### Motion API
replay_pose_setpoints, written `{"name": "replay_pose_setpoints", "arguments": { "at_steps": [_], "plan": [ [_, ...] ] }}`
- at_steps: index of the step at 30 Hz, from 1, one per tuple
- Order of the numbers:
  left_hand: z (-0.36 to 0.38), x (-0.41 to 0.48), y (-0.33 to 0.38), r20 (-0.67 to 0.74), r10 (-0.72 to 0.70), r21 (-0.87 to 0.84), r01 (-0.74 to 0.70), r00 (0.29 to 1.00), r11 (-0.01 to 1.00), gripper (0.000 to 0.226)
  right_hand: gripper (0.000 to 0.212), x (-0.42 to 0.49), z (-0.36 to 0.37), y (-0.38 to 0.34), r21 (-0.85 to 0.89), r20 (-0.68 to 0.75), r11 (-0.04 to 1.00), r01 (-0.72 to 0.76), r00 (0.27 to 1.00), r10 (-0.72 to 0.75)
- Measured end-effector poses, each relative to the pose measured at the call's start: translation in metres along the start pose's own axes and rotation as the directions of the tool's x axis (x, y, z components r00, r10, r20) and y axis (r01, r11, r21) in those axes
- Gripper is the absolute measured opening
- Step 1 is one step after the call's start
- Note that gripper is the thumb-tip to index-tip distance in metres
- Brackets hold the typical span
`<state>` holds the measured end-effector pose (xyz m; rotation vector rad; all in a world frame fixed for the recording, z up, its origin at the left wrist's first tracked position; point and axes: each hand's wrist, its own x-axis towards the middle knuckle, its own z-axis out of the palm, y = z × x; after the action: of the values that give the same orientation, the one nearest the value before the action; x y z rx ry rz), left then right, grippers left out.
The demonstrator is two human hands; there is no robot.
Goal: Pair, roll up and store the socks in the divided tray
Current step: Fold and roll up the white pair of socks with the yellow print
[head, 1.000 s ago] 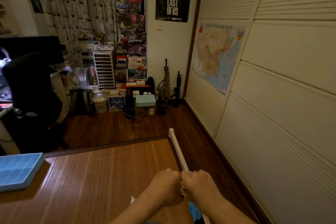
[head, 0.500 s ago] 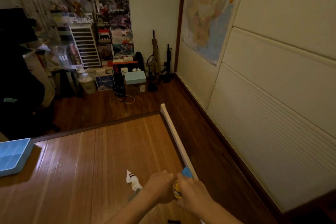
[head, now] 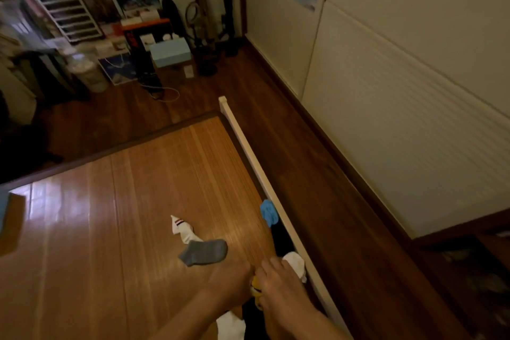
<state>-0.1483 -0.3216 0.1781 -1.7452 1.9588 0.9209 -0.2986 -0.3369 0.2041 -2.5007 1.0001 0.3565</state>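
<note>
Both hands are close to the white rail (head: 256, 165), on the wooden surface (head: 110, 229) side. The left hand (head: 230, 276) and the right hand (head: 278, 284) are pressed together, and their curled fingers pinch a yellow sock (head: 255, 288) between them. Only a small bit of yellow shows, so which way it points cannot be told.

A sock is soft, light and floppy. It will not break, but it bends and slips out of a roll easily. It is probably best to hold it at the open end and roll it tight.

The grey sock (head: 204, 251) lies flat a little further from the rail, with its long side pointing toward the rail. The white striped sock (head: 183, 229) touches it and stretches away from the hands. A blue sock (head: 268, 212) and a plain white sock (head: 296, 265) lie right against the rail.
</note>
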Motion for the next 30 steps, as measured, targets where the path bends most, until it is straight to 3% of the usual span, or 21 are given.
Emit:
{"name": "replay_pose_setpoints", "arguments": {
  "at_steps": [3,7,9,11,13,15,17,18,19,25,30],
  "plan": [
    [0.017,0.037,-0.002,0.009,0.0,0.063,-0.001,1.0,0.998,0.012,0.034,0.025,0.031,0.03,0.077,0.025,0.997,-0.013,1.0,0.012],
    [0.037,0.103,-0.012,0.017,0.013,0.048,-0.014,1.0,0.999,0.016,0.036,0.065,0.071,0.073,0.169,0.071,0.98,-0.107,0.993,0.096],
    [0.048,0.138,-0.018,-0.005,0.02,0.034,-0.019,1.0,0.999,0.028,0.035,0.085,0.093,0.092,0.25,0.067,0.952,-0.179,0.984,0.168],
    [0.065,0.167,-0.026,-0.037,0.025,-0.013,-0.025,0.999,1.0,0.058,0.031,0.102,0.115,0.108,0.36,0.066,0.887,-0.29,0.956,0.286],
    [0.081,0.189,-0.033,-0.139,-0.021,-0.214,-0.009,0.99,0.977,0.078,0.026,0.117,0.136,0.123,0.451,0.083,0.789,-0.418,0.9,0.429],
    [0.099,0.207,-0.041,-0.237,-0.197,-0.525,0.045,0.951,0.85,0.076,0.023,0.131,0.156,0.136,0.527,0.107,0.674,-0.517,0.827,0.551],
    [0.117,0.222,-0.047,-0.117,-0.409,-0.819,0.145,0.905,0.555,0.056,0.022,0.145,0.175,0.143,0.562,0.102,0.603,-0.566,0.771,0.629],
    [0.126,0.229,-0.048,-0.015,-0.461,-0.893,0.195,0.887,0.406,0.038,0.021,0.152,0.185,0.144,0.568,0.087,0.59,-0.575,0.754,0.651],
    [0.137,0.236,-0.048,0.043,-0.488,-0.921,0.224,0.872,0.318,0.023,0.02,0.16,0.194,0.145,0.555,0.073,0.594,-0.583,0.745,0.663],
    [0.184,0.274,-0.047,0.022,-0.557,-0.958,0.177,0.83,0.227,0.011,0.024,0.201,0.236,0.144,0.39,0.014,0.688,-0.612,0.751,0.66],
    [0.187,0.298,-0.053,0.05,-0.566,-0.962,0.192,0.823,0.194,0.02,0.02,0.216,0.25,0.149,0.372,-0.02,0.672,-0.64,0.718,0.696]
  ]
}}
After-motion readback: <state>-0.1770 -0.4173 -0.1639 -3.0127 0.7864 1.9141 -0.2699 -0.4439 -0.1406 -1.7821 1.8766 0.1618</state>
